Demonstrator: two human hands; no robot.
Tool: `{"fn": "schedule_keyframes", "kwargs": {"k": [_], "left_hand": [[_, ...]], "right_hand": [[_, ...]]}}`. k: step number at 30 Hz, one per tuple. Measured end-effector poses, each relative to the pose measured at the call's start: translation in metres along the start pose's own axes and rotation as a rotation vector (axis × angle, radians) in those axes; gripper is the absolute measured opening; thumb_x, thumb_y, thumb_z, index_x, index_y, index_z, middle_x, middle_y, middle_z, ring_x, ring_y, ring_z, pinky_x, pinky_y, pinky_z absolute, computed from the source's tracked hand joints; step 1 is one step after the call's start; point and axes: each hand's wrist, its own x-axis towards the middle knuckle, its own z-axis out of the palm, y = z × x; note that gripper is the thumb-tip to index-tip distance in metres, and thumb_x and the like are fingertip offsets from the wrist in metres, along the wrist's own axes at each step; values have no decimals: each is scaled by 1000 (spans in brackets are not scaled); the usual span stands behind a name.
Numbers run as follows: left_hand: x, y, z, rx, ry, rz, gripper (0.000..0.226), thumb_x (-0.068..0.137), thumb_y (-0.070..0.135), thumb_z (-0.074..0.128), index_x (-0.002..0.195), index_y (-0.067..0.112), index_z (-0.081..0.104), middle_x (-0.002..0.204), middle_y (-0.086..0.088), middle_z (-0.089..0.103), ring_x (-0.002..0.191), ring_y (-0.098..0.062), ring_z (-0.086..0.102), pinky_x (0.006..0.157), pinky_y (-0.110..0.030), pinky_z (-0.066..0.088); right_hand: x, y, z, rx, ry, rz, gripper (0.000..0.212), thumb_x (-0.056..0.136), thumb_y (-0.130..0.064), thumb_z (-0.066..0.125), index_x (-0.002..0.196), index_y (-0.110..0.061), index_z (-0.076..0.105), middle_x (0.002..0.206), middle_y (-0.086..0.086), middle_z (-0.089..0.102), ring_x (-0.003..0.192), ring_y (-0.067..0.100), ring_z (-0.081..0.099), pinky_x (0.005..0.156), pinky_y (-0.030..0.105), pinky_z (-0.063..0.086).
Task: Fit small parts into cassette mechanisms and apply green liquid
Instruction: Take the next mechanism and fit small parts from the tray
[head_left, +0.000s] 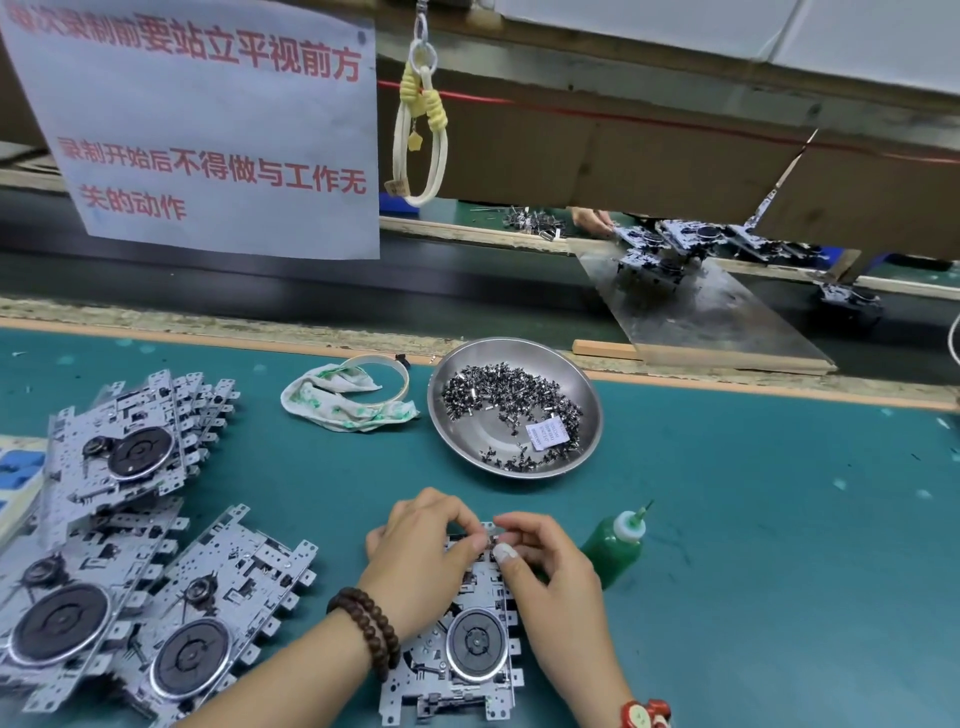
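Two hands pinched over mechanism far end | left hand, right hand fingertips meeting, part hidden | green bottle just right, nearer right hand

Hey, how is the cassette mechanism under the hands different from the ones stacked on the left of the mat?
The cassette mechanism under the hands lies alone and flat on the green mat; the stacked mechanisms overlap one another, tilted. The left hand and right hand pinch at the single one's far edge; nothing touches the stack. The single one sits beside the green bottle; the stack lies far from it. Both show the same perforated metal plate with a black round wheel.
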Motion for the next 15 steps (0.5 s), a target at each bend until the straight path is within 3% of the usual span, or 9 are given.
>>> {"fn": "schedule_keyframes", "kwargs": {"k": [6,10,15], "left_hand": [[-1,1,1,16,7,23,22,91,34,52,70,38,46,96,22,43,100,1,33,86,-26,20],[-1,1,-1,46,-10,58,22,91,34,52,72,38,45,96,20,41,102,1,36,86,-25,21],[-1,0,-3,52,-38,71,25,92,32,53,70,39,43,93,20,39,100,1,36,85,-25,22]], "right_hand": [[1,-2,-8,19,-32,39,26,91,-2,50,85,-23,63,94,5,61,55,-1,55,57,10,44],[4,-3,-7,-121,-88,-22,17,86,-12,63,78,-28,63,90,-5,59,75,-5,58,69,8,42],[6,-2,-9,-250,-107,-44,19,85,-13,64,75,-29,59,86,-7,59,80,-6,55,72,6,39]]}}
